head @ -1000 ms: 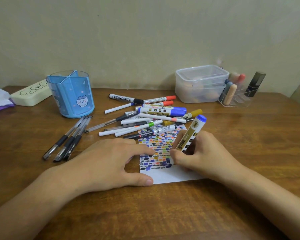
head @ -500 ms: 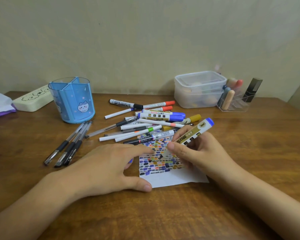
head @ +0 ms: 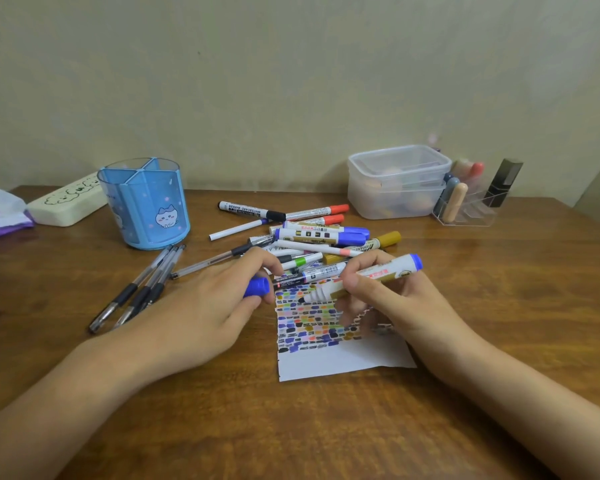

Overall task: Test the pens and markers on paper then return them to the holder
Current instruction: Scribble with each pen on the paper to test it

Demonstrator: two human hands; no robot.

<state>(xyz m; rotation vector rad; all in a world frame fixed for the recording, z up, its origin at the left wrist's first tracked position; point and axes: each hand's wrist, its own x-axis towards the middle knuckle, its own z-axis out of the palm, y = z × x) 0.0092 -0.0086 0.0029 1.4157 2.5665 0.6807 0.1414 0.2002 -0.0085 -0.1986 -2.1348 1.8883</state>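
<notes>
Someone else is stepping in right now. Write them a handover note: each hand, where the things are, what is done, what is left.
Left hand: pinches the blue cap, off the marker.
Right hand: grip on the uncapped blue marker, nib pointing left just above the paper.
Paper: in front of both hands, upper part full of colour swatches, bottom strip blank.
Holder: back left; no pens show in it.
Loose pile of markers behind the paper; gel pens lie beside the holder.
Done: many swatches.
Left: cap this marker, finish any untested ones, return all to the holder.
</notes>
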